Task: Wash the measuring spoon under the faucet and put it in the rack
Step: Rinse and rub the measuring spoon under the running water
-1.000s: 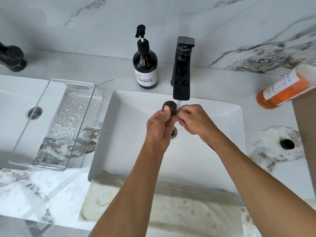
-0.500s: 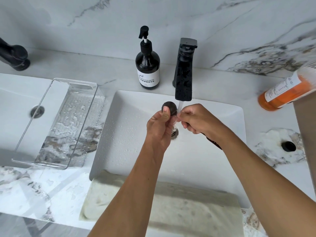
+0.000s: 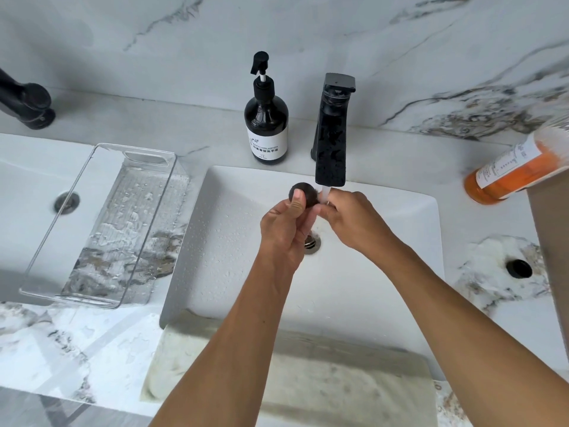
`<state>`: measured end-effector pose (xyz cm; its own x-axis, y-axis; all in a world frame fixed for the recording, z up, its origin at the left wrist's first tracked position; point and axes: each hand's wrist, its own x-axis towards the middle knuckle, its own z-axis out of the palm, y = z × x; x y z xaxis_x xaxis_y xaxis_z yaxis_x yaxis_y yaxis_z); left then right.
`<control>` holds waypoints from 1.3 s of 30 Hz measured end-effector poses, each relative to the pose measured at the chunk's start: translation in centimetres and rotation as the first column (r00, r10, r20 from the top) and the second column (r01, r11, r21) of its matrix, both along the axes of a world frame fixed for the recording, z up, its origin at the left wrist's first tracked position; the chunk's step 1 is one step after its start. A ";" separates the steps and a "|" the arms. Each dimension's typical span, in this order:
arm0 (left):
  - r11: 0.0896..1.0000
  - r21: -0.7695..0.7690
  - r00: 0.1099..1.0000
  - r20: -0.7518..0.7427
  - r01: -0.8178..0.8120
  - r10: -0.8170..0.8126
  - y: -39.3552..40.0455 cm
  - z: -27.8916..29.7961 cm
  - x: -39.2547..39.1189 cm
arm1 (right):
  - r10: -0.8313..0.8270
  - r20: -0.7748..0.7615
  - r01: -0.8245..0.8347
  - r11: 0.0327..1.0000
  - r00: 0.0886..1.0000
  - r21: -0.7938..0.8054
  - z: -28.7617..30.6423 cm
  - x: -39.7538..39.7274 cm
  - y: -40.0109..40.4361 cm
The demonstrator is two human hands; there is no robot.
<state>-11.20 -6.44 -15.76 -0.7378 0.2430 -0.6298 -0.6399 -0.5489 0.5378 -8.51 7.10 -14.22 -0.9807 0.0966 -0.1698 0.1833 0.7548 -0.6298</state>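
Rinsing: keep small dark round-bowled measuring spoon [image 3: 303,195] pinched in left hand [image 3: 284,229] — right hand [image 3: 354,221] curled, rubbing beneath black faucet [image 3: 331,140].

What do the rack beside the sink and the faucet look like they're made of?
The rack looks like clear glossy plastic or acrylic: the marble counter shows through it, and droplets sit on its ribbed floor. The faucet appears to be metal with a matte black finish, though the core material can't be confirmed.
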 end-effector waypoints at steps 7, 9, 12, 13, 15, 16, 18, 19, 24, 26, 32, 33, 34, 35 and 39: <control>1.000 0.026 1.000 -0.017 0.017 -0.017 -0.1 0.1 0.4 | -0.097 0.048 0.099 0.994 0.994 -0.042 -0.3 0.2 0.1; 0.998 0.048 0.999 -0.039 0.030 -0.028 0.0 0.2 0.4 | -0.107 0.045 0.110 0.991 0.993 -0.076 0.1 0.1 0.2; 0.998 0.053 0.998 -0.063 0.022 -0.018 -0.3 0.3 0.1 | -0.064 0.047 0.071 0.983 0.997 -0.168 0.8 0.0 0.4; 0.998 0.059 0.998 -0.067 0.020 -0.016 -0.4 0.4 0.1 | -0.057 0.052 0.067 0.976 0.997 -0.207 1.0 0.0 0.3; 0.997 0.080 0.998 -0.066 0.019 -0.014 -0.3 0.5 0.2 | -0.072 0.061 0.087 0.954 0.996 -0.286 1.4 0.0 0.2; 0.996 0.087 0.998 -0.065 0.019 -0.013 -0.3 0.6 0.2 | -0.089 0.067 0.106 0.942 0.994 -0.319 1.5 0.0 0.2; 0.996 0.089 0.998 -0.060 0.015 -0.009 -0.3 0.6 0.2 | -0.103 0.096 0.130 0.931 0.990 -0.342 1.5 -0.1 0.2; 0.996 0.087 0.998 -0.057 0.013 -0.008 -0.3 0.6 0.1 | -0.098 0.119 0.133 0.935 0.988 -0.329 1.6 -0.3 0.2; 0.997 0.074 0.999 -0.045 0.014 -0.010 -0.6 0.5 0.1 | -0.057 0.233 0.136 0.931 0.971 -0.338 1.7 -0.6 0.4; 0.998 0.067 0.998 -0.055 0.015 -0.011 -0.7 0.5 0.0 | -0.019 0.238 0.127 0.884 0.971 -0.450 1.6 -0.3 0.6; 0.998 0.058 0.998 -0.063 -0.009 0.013 -0.8 0.6 -0.4 | -0.037 0.242 0.119 0.935 0.970 -0.335 1.7 -0.5 0.2; 0.998 0.061 0.998 -0.061 -0.014 0.017 -0.8 0.5 -0.4 | -0.034 0.240 0.102 0.956 0.970 -0.276 1.8 -0.7 0.1; 0.998 0.061 0.998 -0.059 -0.017 0.020 -0.8 0.5 -0.5 | -0.035 0.240 0.094 0.966 0.970 -0.240 1.8 -0.8 -0.1; 0.998 0.059 0.998 -0.061 -0.014 0.018 -0.9 0.5 -0.6 | -0.038 0.250 0.096 0.969 0.968 -0.227 1.9 -0.9 -0.1; 0.998 0.056 0.996 -0.086 0.020 -0.015 -1.2 0.6 -0.8 | -0.020 0.292 0.137 0.911 0.956 -0.390 1.9 -0.7 0.4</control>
